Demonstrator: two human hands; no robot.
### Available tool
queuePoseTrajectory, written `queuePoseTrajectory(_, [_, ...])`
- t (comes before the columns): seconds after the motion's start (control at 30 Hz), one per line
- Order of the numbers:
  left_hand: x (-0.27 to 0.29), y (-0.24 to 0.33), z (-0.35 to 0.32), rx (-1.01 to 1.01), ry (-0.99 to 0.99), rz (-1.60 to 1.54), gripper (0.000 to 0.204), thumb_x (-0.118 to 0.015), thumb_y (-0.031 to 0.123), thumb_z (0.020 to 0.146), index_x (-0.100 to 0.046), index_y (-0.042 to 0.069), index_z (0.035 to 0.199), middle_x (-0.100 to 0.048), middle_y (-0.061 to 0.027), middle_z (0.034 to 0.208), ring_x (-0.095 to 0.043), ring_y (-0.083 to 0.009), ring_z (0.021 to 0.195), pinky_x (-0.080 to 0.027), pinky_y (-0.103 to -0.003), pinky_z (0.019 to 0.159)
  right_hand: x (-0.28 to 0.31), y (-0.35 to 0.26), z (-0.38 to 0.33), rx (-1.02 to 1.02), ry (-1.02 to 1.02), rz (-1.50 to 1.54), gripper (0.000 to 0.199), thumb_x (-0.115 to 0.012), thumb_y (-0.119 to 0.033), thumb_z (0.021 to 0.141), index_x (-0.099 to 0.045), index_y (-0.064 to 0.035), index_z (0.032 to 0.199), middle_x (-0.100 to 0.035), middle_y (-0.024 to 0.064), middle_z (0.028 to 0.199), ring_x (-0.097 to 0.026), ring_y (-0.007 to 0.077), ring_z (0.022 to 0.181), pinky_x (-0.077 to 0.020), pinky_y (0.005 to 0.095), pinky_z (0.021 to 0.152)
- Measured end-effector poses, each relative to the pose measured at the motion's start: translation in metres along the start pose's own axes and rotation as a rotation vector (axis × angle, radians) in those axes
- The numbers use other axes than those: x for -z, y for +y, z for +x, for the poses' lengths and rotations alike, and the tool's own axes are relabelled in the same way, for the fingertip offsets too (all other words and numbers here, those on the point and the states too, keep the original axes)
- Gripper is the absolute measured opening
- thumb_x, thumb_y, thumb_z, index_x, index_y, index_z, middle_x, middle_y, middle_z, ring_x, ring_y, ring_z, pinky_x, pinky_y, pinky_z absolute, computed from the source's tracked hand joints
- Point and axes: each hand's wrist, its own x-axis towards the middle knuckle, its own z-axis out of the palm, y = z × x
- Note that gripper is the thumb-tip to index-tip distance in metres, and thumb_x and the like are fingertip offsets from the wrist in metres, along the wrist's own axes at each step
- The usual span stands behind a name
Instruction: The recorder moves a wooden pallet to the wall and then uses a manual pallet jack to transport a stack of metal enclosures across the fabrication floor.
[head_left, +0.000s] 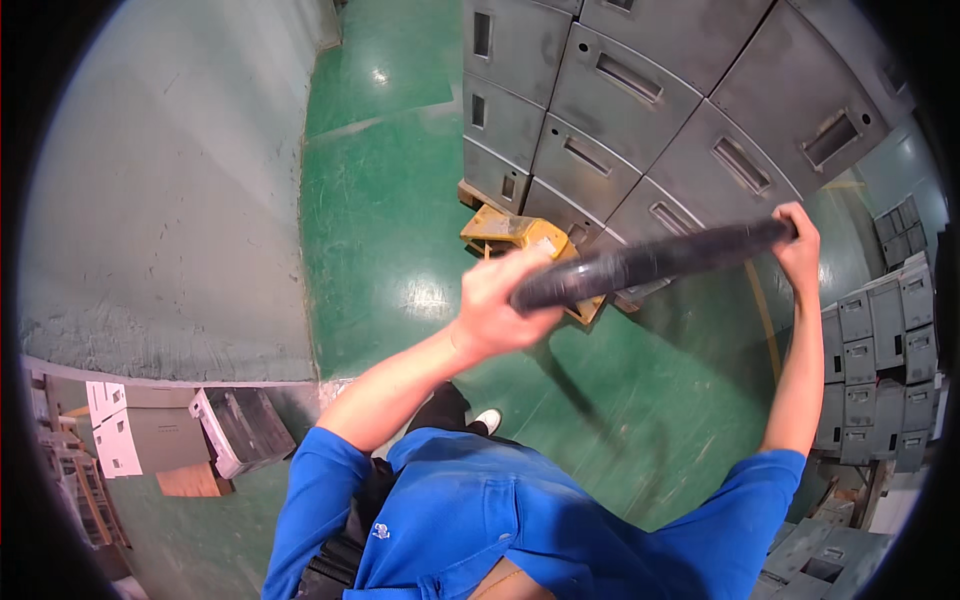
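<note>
Grey metal boxes (640,115) stand in a tall stack before me, their fronts turned to me, each with a slot-like recess; what is inside them I cannot see. Beneath this stack, a wooden pallet (470,195) shows at its near corner, just beside a yellow machine part (500,228). To my right there are more grey boxes (885,330), also piled. At lower left stand pale boxes (150,440), and next to them a tilted box with a dark face (245,430); I cannot tell its contents. On the yellow part is a pale patch, too small to read, and my blue shirt (460,500) carries a small white emblem (381,531).

With both hands I hold a black bar (650,262), which is in front of my body, above the green floor (380,250), and somewhat blurred. My left hand (497,305) is closed around its left end, the elbow bent. My right hand (798,250) is wrapped on the right end, with the forearm stretched almost straight away from me. Seen in this view, the bar rises slightly toward the right.
</note>
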Motion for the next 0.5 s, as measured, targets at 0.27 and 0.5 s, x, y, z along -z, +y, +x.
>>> queuePoseTrajectory(0.27, [-0.002, -0.093, 0.077, 0.171, 0.081, -0.136, 0.027, -0.062, 0.003, 0.056, -0.056, 0.002, 0.082, -0.058, -0.0084, 0.069, -0.058, -0.0167, 0.057, -0.046, -0.025, 0.056, -0.061, 0.035, 0.091, -0.002, 0.167, -0.075, 0.015, -0.060, 0.000, 0.067, -0.047, -0.0027, 0.074, -0.045, 0.0063, 0.065, -0.043, 0.0124, 0.060, -0.0379, 0.0204, 0.059])
queuePoseTrajectory(0.5, [0.025, -0.119, 0.086, 0.138, -0.075, -0.204, 0.030, -0.062, 0.000, 0.052, -0.056, -0.002, 0.081, -0.059, -0.0079, 0.071, -0.059, -0.0150, 0.060, -0.046, -0.023, 0.057, -0.040, -0.010, 0.063, -0.152, 0.041, -0.090, 0.017, -0.055, 0.009, 0.064, -0.046, -0.0002, 0.076, -0.045, 0.0027, 0.069, -0.043, 0.0089, 0.067, -0.0346, 0.0166, 0.064])
